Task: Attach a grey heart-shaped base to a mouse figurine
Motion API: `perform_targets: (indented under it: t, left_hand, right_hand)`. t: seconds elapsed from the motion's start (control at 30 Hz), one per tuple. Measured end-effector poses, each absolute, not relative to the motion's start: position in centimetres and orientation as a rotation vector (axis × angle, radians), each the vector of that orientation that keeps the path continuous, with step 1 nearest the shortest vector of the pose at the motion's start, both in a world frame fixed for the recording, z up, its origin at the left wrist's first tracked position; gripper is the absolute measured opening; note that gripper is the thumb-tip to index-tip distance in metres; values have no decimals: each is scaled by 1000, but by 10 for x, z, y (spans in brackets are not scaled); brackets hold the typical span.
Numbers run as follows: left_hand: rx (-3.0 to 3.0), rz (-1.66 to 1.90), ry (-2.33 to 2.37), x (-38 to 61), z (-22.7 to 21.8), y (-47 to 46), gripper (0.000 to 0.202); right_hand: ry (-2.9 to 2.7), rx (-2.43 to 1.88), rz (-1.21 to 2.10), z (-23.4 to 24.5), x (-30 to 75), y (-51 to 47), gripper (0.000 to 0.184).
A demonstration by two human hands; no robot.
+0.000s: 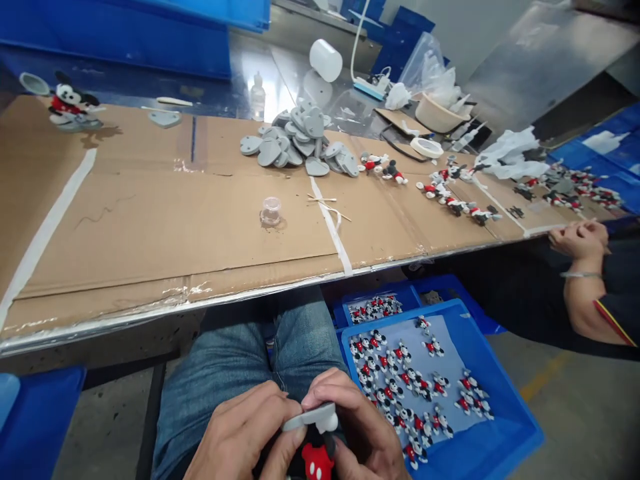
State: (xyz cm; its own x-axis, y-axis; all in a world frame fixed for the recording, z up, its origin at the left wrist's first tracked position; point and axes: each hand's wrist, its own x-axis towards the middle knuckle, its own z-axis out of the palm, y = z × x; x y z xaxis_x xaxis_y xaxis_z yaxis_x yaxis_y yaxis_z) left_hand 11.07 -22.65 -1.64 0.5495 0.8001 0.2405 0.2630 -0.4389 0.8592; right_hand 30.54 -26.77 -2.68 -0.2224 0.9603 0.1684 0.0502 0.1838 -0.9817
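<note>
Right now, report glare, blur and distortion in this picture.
Head view: strong glare on the shiny metal surface behind the cardboard; table edge bows from wide-angle distortion; the left hand and right hand, pressing a grey base onto a figurine, look slightly soft; blue tray figures stay fairly sharp.

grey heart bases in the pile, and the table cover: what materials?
Heart bases: look like moulded plastic or resin, matte grey, with uniform shapes and rounded edges; can't tell which. Table cover: brown corrugated cardboard, matte, creased, joined with pale tape.
</note>
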Motion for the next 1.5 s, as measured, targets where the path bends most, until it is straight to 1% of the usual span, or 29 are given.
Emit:
perform_targets:
  t: [0.07, 0.2, 0.4, 0.5, 0.6, 0.73, 0.83, 1.0, 1.23, 1.33, 1.5]
  left_hand:
    - [2063, 874, 884, 113, -17, -227, 15]
    - [2174, 728, 954, 115, -19, -230, 21]
    - [2224, 664, 993, 117, -21, -234, 26]
    - [2269, 540, 969, 119, -22, -234, 23]
    - [2277, 396, 952, 120, -21, -235, 17]
    - [2268, 334, 936, 121, -18, -235, 18]
    - [2279, 388, 931, 123, -20, -236, 18]
    - [2273, 597, 992, 124, -27, -237, 17]
    - [2278, 553, 950, 120, -18, -233, 20]
    - [2281, 576, 945, 120, -20, -233, 24]
    - [2261, 687, 898, 117, -20, -231, 28]
  right_hand:
    - [-1479, -1065, 1259, -22, 308, -267, 31]
    - [-1483, -1147, 1323, -16, 317, -262, 34]
    - [-1756, -1301, 1327, -5, 325, -248, 23]
    - [-1902, -1444, 1350, 6, 323, -244, 24]
    - [-2032, -1499, 1318, 13, 318, -243, 22]
    - [-2205, -1565, 1288, 15, 312, -244, 21]
    - [-2310, -1577, 1227, 12, 309, -245, 20]
    - [-2373, -1620, 1114, 12, 304, -246, 19]
    - [-2399, -1591, 1007, 14, 302, -246, 18]
    - [-2370, -1565, 1007, 13, 303, -246, 18]
    - [-2152, -1484, 1137, 16, 309, -242, 12]
